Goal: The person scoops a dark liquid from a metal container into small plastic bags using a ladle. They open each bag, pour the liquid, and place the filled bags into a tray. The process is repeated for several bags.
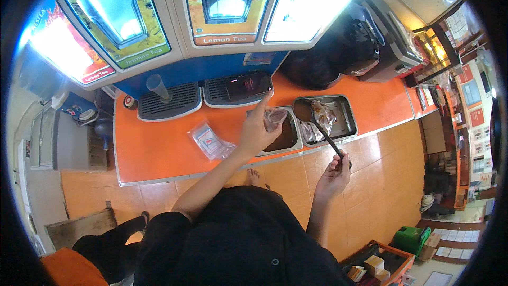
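Note:
My left hand (pixel 260 129) pinches a small clear plastic bag (pixel 274 119), its mouth held apart, above a metal tray of brown liquid or sauce (pixel 283 137). My right hand (pixel 335 172) grips the handle of a black ladle (pixel 327 137). The ladle's bowl (pixel 303 110), with brown contents, is over the left part of a second metal tray (pixel 349 121), just right of the small bag. Filled clear packets (pixel 323 117) lie in that second tray. A pack of clear plastic bags (pixel 210 141) lies on the orange counter, left of my left forearm.
A drink dispenser (pixel 178 53) stands behind, with drip grilles (pixel 170 105) bearing a clear cup (pixel 158 87) and a dark phone (pixel 249 86). Black appliances (pixel 329 55) stand at the back right. The orange counter (pixel 158 147) has a metal front edge. Another person's dark-clothed leg (pixel 107 244) is at lower left.

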{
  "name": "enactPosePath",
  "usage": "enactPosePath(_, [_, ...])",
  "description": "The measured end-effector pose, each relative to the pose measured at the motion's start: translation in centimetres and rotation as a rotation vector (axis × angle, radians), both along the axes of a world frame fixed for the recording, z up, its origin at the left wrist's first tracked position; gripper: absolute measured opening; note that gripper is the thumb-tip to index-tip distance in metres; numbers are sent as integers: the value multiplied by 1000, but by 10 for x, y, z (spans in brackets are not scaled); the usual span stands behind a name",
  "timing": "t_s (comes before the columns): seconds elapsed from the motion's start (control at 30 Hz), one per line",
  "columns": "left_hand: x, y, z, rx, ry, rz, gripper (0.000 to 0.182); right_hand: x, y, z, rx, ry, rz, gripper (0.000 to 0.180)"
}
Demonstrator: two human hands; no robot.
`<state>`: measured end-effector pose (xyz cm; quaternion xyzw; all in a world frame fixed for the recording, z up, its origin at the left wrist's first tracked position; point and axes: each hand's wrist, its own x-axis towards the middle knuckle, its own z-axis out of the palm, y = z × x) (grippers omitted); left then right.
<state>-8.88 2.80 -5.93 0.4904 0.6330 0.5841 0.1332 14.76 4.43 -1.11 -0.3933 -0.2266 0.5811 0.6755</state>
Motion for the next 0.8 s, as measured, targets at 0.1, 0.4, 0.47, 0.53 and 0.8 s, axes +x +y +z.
enactPosePath(0.1, [8,5,6,-25,-39,-64,101,-4,0,15,70,-8,-21,18])
enactPosePath(0.4, [21,18,14,18,-61,-130,111,-6,-8,30,204,-302,-141,25])
enactPosePath(0.47, [23,18,15,20,-54,-130,111,-6,-9,32,235,-362,-163,24])
enactPosePath(0.53, [24,19,17,12,-83,-145,111,-6,-11,34,282,-428,-179,24])
enactPosePath(0.8, [25,20,22,-1,-117,-177,110,-5,-15,44,503,-635,-276,24])
